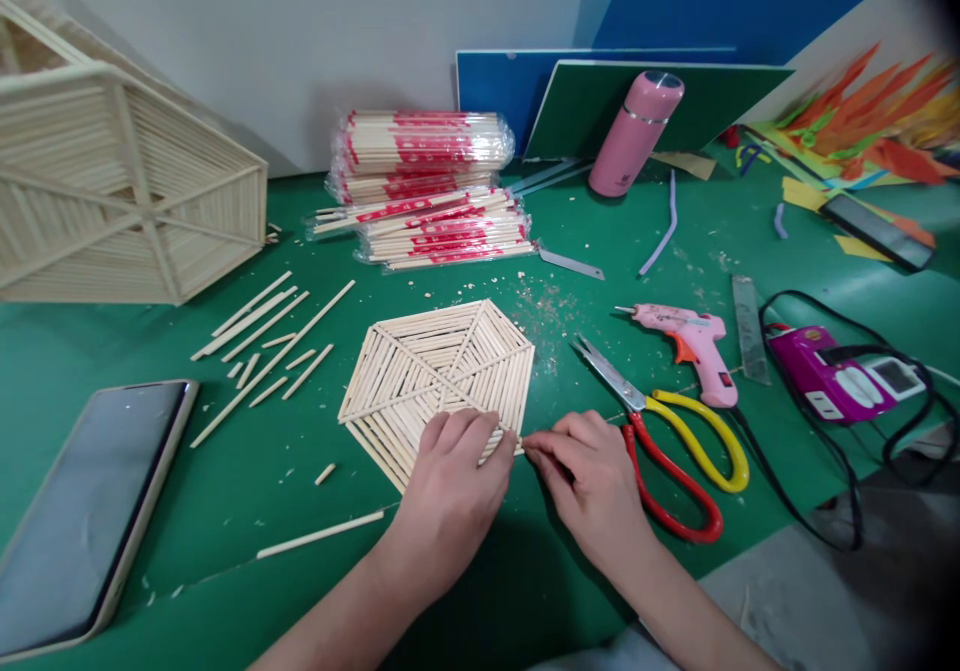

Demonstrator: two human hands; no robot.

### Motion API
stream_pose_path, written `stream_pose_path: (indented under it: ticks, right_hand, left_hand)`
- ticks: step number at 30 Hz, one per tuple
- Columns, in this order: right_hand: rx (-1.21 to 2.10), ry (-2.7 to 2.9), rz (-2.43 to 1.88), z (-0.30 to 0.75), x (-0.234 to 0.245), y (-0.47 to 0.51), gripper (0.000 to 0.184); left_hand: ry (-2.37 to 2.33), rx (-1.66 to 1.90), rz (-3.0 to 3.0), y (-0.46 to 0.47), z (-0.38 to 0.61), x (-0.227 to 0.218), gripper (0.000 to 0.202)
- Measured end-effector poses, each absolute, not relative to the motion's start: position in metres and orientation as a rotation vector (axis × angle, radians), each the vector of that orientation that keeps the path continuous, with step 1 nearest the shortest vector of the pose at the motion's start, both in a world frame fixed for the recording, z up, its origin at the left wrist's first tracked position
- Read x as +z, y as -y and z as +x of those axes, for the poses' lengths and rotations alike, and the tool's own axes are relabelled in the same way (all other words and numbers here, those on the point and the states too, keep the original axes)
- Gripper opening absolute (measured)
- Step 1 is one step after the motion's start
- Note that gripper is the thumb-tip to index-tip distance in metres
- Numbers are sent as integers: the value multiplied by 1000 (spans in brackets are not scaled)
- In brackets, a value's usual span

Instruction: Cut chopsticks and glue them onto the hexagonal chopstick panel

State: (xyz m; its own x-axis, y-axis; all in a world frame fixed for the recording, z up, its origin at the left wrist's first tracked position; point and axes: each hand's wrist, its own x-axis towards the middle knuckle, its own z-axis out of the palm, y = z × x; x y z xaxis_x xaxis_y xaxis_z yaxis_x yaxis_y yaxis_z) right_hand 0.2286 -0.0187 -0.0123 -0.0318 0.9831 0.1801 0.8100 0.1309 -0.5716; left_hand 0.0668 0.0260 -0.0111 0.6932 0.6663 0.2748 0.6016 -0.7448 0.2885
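A hexagonal panel made of pale wooden chopsticks lies flat on the green table, with ribs crossing at its middle. Over its near edge rests my left hand, fingers bent and pressed on the panel, hiding part of it. The thumb and fingers of my right hand are pinched together at the panel's near right corner, on the end of a chopstick. How much of that stick they grip is hidden. Just right of this hand lie scissors with red and yellow handles, blades apart.
Cut sticks and a phone lie at left, below a larger stick structure. Wrapped chopsticks, a saw blade and a pink flask stand behind. At right are a pink glue gun, ruler and corded purple device.
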Motion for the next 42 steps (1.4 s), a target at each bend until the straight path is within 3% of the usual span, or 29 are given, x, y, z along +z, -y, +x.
stream_pose_path:
  ticks: [42]
  right_hand:
    - [507, 1880, -1705, 231, -11, 20, 15]
  left_hand:
    - [-1044, 560, 2672, -25, 65, -12, 18]
